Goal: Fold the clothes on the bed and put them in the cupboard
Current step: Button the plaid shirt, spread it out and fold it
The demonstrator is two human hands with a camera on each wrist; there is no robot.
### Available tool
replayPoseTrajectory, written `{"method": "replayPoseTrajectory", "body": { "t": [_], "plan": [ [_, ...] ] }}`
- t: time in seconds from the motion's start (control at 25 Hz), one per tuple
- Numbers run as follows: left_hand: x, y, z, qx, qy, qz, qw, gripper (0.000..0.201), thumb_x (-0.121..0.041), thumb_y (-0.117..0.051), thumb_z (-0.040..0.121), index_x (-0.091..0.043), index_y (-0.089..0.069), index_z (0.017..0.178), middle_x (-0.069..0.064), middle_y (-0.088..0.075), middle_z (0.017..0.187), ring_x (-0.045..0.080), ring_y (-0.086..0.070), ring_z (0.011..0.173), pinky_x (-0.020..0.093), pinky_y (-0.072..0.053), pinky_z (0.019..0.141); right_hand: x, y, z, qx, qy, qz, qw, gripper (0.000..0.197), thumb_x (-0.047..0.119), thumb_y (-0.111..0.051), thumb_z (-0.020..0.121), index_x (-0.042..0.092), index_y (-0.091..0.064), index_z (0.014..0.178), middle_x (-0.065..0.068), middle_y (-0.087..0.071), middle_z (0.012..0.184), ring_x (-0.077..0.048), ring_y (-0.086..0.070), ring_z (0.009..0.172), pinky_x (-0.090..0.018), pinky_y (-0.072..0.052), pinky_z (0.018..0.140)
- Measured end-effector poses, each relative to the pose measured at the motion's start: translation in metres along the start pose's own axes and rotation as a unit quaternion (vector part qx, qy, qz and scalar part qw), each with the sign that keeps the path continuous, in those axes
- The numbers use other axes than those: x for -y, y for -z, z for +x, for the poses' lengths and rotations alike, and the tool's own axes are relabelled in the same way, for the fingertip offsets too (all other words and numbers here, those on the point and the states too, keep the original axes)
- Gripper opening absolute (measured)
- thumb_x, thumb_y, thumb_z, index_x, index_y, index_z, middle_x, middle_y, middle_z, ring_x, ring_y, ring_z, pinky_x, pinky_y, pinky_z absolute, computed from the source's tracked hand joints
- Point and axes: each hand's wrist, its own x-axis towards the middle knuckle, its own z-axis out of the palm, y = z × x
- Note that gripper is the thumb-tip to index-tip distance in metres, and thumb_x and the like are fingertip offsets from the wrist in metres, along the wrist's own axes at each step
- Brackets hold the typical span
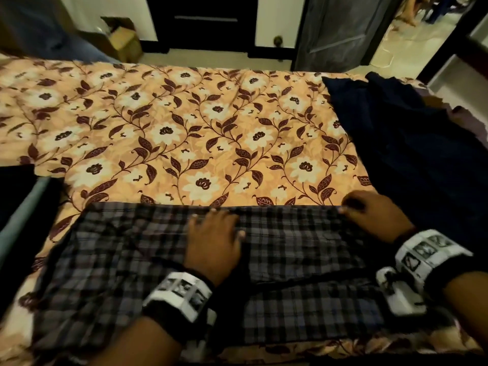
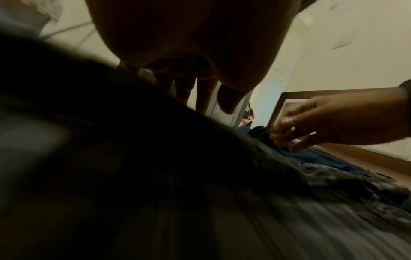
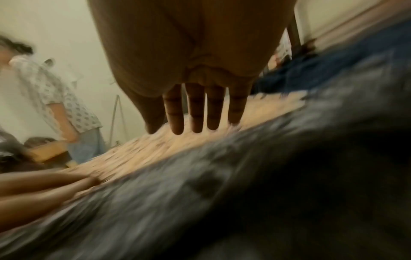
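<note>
Checked garment: grey-blue plaid woven cloth with dark trim, spread flat across the near edge of the bed, over the floral bedspread. Its far edge runs straight, as if already folded once; the left portion lies crumpled. Exact garment type unclear from these views.

Handling (judgement): light, thin, limp. It will not hold shape unsupported and will drape from any single grip. Probably not slippery on the bedspread. Best taken at two corners of the far fold edge, pinched through all layers, and carried over.

Left hand: palm down on the middle of the cloth, fingers straight and close together, pressing it flat. Right hand: at the far right corner of the cloth, fingers curled; the left wrist view shows the fingertips pinching fabric there.

Dark navy clothes lie heaped on the right of the bed, just beside the right hand, unfolded. Cupboard not identifiable in view.

Stage (judgement): early, first item mid-fold.
</note>
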Motion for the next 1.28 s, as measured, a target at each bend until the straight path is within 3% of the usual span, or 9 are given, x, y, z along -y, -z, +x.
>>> {"method": "replayPoseTrajectory", "body": {
  "t": [0.08, 0.16, 0.28, 0.48, 0.64, 0.84, 1.08, 1.2, 1.28],
  "plan": [
    [-0.031, -0.028, -0.018, 0.088, 0.067, -0.038, 0.993, 0.07, -0.067, -0.014, 0.093, -0.03, -0.023, 0.152, -0.002, -0.011, 0.163, 0.02, -0.004, 0.15, 0.051, 0.01, 0.116, 0.052, -0.051, -0.038, 0.055, 0.065, 0.088, 0.993, 0.04, 0.045, -0.057, 0.091, 0.02, -0.06, 0.122, 0.002, -0.056, 0.128, -0.019, -0.052, 0.118, -0.034, -0.039, 0.1],
    [-0.036, -0.053, -0.03, 0.105, 0.132, -0.049, 0.985, 0.098, -0.075, 0.012, 0.07, -0.029, -0.001, 0.155, -0.002, 0.01, 0.163, 0.02, 0.014, 0.149, 0.047, 0.029, 0.106, 0.076, -0.1, -0.058, 0.127, 0.066, 0.008, 0.99, 0.082, 0.079, -0.026, 0.082, 0.032, -0.025, 0.15, 0.009, -0.016, 0.157, -0.018, -0.019, 0.144, -0.04, -0.013, 0.116],
    [-0.014, -0.051, -0.034, 0.109, 0.189, -0.046, 0.975, 0.098, -0.078, 0.011, 0.069, -0.028, 0.007, 0.154, -0.002, 0.018, 0.162, 0.023, 0.021, 0.148, 0.045, 0.047, 0.085, 0.065, -0.127, -0.056, 0.122, 0.036, -0.084, 0.988, 0.103, 0.089, 0.031, 0.044, 0.043, 0.028, 0.136, 0.014, 0.029, 0.147, -0.017, 0.012, 0.147, -0.046, 0.009, 0.116],
    [0.095, 0.008, -0.024, -0.011, 0.401, -0.079, 0.913, 0.086, -0.066, -0.025, 0.094, -0.017, 0.01, 0.154, 0.005, 0.012, 0.163, 0.03, 0.014, 0.149, 0.068, 0.009, 0.112, 0.071, -0.118, -0.055, 0.153, 0.048, -0.145, 0.976, 0.102, 0.089, 0.033, 0.038, 0.049, 0.032, 0.132, 0.013, 0.028, 0.153, -0.016, 0.015, 0.146, -0.055, 0.009, 0.114],
    [0.048, 0.002, -0.007, -0.006, 0.162, -0.001, 0.987, 0.067, -0.054, -0.02, 0.1, -0.025, 0.004, 0.155, -0.005, 0.006, 0.163, 0.025, 0.007, 0.15, 0.059, 0.024, 0.106, 0.131, -0.127, -0.041, 0.156, 0.086, -0.121, 0.977, 0.111, 0.086, 0.034, 0.045, 0.048, 0.01, 0.146, 0.016, 0.021, 0.155, -0.018, 0.015, 0.147, -0.058, 0.013, 0.111],
    [0.065, -0.03, -0.001, 0.073, 0.246, -0.047, 0.965, 0.091, -0.081, -0.018, 0.085, -0.03, 0.011, 0.154, -0.012, 0.015, 0.161, 0.02, 0.013, 0.149, 0.066, 0.015, 0.109, 0.145, -0.139, 0.0, 0.146, 0.068, -0.097, 0.982, 0.067, 0.07, -0.011, 0.091, 0.042, 0.012, 0.148, 0.019, 0.02, 0.155, -0.015, 0.016, 0.146, -0.058, 0.013, 0.112],
    [0.079, -0.021, -0.003, 0.02, 0.298, -0.046, 0.953, 0.091, -0.077, -0.014, 0.085, -0.025, 0.009, 0.155, -0.003, 0.013, 0.163, 0.03, 0.014, 0.149, 0.064, -0.001, 0.115, -0.01, -0.05, -0.002, 0.063, -0.064, -0.173, 0.981, 0.11, 0.089, 0.023, 0.058, 0.03, 0.011, 0.149, -0.001, 0.01, 0.16, -0.022, 0.006, 0.148, -0.047, -0.003, 0.12],
    [0.002, -0.027, -0.003, -0.115, 0.116, -0.014, 0.987, 0.062, -0.047, -0.018, 0.099, -0.025, -0.007, 0.156, -0.002, -0.001, 0.162, 0.031, -0.003, 0.15, 0.06, -0.003, 0.114, 0.032, -0.075, -0.014, 0.099, 0.052, -0.162, 0.98, 0.089, 0.079, 0.021, 0.072, 0.03, 0.006, 0.145, 0.004, 0.006, 0.155, -0.021, 0.003, 0.146, -0.045, 0.008, 0.116],
    [-0.057, -0.046, -0.003, -0.042, 0.033, -0.05, 0.997, 0.06, -0.044, -0.009, 0.098, -0.028, -0.003, 0.155, -0.005, 0.0, 0.163, 0.026, 0.001, 0.15, 0.055, 0.003, 0.116, 0.057, -0.108, -0.02, 0.104, 0.096, -0.136, 0.981, 0.089, 0.08, 0.025, 0.068, 0.037, 0.009, 0.144, 0.01, 0.011, 0.153, -0.023, 0.002, 0.147, -0.049, 0.01, 0.114]
  ]
}}
